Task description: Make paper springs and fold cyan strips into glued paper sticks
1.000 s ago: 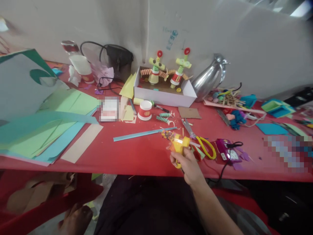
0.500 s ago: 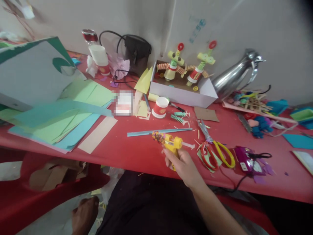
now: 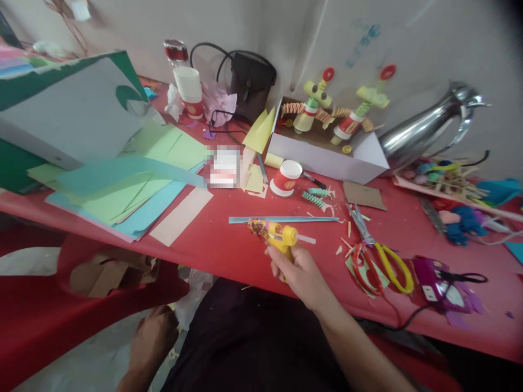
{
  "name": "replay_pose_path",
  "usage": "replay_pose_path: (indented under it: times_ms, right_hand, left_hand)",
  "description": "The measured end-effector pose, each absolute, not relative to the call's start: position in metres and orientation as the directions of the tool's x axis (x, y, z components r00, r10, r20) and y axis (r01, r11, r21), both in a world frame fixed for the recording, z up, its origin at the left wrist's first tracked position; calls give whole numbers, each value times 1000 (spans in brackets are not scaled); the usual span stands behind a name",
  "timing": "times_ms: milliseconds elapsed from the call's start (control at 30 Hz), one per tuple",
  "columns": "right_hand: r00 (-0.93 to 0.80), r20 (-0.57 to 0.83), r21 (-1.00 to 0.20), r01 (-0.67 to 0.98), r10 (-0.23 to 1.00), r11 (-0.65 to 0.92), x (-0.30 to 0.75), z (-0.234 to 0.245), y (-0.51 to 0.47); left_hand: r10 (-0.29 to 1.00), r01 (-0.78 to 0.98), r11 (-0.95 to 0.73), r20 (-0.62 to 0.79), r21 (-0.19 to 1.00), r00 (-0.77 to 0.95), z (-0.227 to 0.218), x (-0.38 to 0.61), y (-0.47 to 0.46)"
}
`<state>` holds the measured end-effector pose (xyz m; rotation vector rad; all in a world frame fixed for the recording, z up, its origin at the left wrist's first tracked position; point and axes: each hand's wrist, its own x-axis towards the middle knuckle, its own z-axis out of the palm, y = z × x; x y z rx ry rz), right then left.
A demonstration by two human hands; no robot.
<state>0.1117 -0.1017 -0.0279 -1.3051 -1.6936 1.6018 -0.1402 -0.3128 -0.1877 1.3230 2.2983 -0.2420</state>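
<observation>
My right hand point(image 3: 300, 272) is closed round the grip of a yellow glue gun point(image 3: 277, 235), holding it just above the red table point(image 3: 229, 247) with its nozzle pointing left. A long blue paper strip point(image 3: 283, 219) lies right behind the gun. My left hand point(image 3: 154, 338) hangs low under the table edge beside my dark lap, near scraps on the floor; its fingers are curled and blurred, so what they hold is unclear.
Red and yellow scissors point(image 3: 378, 258) and a purple tool point(image 3: 435, 275) with a black cord lie right of the gun. Stacked coloured paper sheets point(image 3: 122, 185) cover the left. A white box point(image 3: 327, 155) with paper-cup figures, a paper cup point(image 3: 288, 178), a black bag point(image 3: 251, 87) and a steel jug point(image 3: 429, 128) stand behind.
My right hand has carried the glue gun leftward along the table's front, away from the scissors. My left hand stays below the table, and my view has swung left.
</observation>
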Motion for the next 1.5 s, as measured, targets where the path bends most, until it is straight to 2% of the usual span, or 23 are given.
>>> replay_pose_path:
  times_ms: [100,300,500,600,700,800,900,933,1033,1100,1500]
  right_hand:
    - [-448,-275,-939,316,851,-138,106,-28,-102]
    - [-477,-281,-937,325,833,-130,96,-29,-102]
    - [-473,-282,-925,366,835,-104,91,-31,-99]
    - [-472,-286,-911,403,834,-85,90,-32,-100]
    - [-480,-270,-911,409,835,-60,90,-34,-100]
    - [-481,-253,-914,402,840,-45,90,-36,-101]
    - [-463,-260,-913,402,847,-61,90,-37,-101]
    - [-462,-263,-914,401,847,-66,90,-38,-101]
    - [-467,-270,-913,402,842,-70,89,-37,-101]
    - [-467,-277,-909,411,840,-71,89,-36,-101]
    - [-459,-277,-886,463,844,-38,87,-30,-102]
  left_hand:
    - [727,811,581,-494,69,-478,-162,-135,-291]
    - [861,877,451,-342,168,-377,-130,-139,-272]
    - [894,895,428,-205,125,-398,-120,-143,-274]
    - [907,869,422,-112,260,-407,-109,-135,-274]
    - [942,830,255,68,495,-329,-85,-126,-269]
    - [951,786,126,153,606,-270,-56,-124,-252]
    - [987,820,87,65,565,-150,-38,-126,-218]
    - [982,844,92,90,528,-164,-35,-126,-203]
    - [920,849,46,308,527,-241,-40,-122,-157]
    - [891,853,-5,389,522,-233,-47,-118,-134]
    - [913,836,-88,379,541,-149,-58,-120,-115]
